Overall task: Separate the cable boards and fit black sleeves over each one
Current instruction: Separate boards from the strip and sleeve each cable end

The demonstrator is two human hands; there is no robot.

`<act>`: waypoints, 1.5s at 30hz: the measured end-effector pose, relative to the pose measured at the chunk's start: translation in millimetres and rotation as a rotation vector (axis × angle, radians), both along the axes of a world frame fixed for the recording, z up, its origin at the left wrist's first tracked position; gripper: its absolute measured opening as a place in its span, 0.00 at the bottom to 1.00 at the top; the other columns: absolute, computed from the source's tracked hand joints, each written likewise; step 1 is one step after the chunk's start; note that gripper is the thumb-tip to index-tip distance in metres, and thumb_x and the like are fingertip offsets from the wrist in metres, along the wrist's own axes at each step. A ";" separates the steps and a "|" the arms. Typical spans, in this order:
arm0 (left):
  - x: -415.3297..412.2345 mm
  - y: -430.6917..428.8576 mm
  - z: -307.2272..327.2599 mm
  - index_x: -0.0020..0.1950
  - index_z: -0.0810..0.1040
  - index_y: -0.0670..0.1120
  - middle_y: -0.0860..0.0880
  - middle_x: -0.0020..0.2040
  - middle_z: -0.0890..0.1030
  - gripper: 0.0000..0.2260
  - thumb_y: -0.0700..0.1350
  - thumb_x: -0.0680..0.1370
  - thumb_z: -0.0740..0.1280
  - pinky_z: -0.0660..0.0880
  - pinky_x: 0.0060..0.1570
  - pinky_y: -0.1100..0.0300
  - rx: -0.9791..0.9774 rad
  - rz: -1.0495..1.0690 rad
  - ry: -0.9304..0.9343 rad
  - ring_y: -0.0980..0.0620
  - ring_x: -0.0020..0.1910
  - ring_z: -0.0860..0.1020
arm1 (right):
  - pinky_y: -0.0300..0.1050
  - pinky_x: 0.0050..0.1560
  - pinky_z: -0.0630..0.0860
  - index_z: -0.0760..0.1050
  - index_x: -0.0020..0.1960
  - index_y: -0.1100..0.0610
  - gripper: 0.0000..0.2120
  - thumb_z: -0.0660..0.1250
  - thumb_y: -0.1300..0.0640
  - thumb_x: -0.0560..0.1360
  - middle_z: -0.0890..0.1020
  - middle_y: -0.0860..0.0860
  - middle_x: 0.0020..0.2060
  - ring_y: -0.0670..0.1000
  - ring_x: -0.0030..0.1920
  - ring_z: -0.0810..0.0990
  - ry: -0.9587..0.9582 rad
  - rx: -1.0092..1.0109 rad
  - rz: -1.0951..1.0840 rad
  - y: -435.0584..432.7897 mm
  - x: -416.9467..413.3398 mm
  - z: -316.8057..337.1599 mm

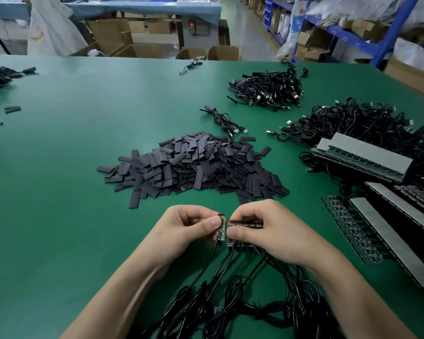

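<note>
Left hand [189, 228] pinches end board [221, 227], right hand [262, 226] grips board strip [246, 225], both over the table [71, 167] near its front edge. Risk: twisting unevenly cracks a board or strains the cable [212, 255] joint. Sleeve pile [194, 165] mid-table.

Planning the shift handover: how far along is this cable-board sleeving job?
Likely done: the far heap of sleeved cables. In hand: left hand pinches one board beside the strip in the right hand. Left: stacked board panels and a big sleeve pile.
</note>
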State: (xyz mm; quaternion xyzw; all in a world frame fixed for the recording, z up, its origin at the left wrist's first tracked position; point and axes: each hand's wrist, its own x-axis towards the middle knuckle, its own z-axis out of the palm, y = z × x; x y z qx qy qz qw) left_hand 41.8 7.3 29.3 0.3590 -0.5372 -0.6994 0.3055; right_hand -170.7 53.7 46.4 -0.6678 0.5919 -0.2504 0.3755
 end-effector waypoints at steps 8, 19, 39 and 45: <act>-3.1 -1.2 3.9 0.42 0.87 0.46 0.48 0.41 0.84 0.06 0.48 0.71 0.77 0.76 0.48 0.61 -0.256 0.106 0.013 0.53 0.42 0.80 | 0.36 0.56 0.72 0.80 0.51 0.38 0.07 0.68 0.39 0.75 0.81 0.35 0.50 0.37 0.57 0.78 0.010 -0.185 -0.019 12.6 13.6 -5.0; -37.8 -65.5 11.5 0.62 0.83 0.50 0.55 0.51 0.82 0.13 0.50 0.78 0.73 0.78 0.55 0.55 -0.898 0.374 -0.740 0.56 0.47 0.81 | 0.42 0.42 0.81 0.83 0.43 0.50 0.12 0.65 0.46 0.79 0.83 0.53 0.34 0.51 0.36 0.82 -0.982 -0.058 -0.057 23.7 7.8 45.3; -29.9 -48.7 0.1 0.56 0.86 0.55 0.60 0.51 0.84 0.09 0.51 0.76 0.75 0.80 0.49 0.57 -1.014 0.413 -0.735 0.59 0.48 0.81 | 0.40 0.30 0.59 0.79 0.42 0.46 0.14 0.63 0.47 0.84 0.64 0.43 0.24 0.44 0.26 0.61 -0.147 -0.168 -0.304 8.3 -5.9 -16.4; -11.0 -9.9 -12.4 0.54 0.88 0.54 0.62 0.48 0.84 0.09 0.47 0.75 0.77 0.79 0.46 0.60 -0.900 0.269 -0.511 0.61 0.49 0.82 | 0.39 0.28 0.60 0.76 0.40 0.50 0.14 0.64 0.51 0.83 0.65 0.43 0.23 0.43 0.25 0.61 -0.086 -0.224 -0.311 12.4 -6.8 -25.6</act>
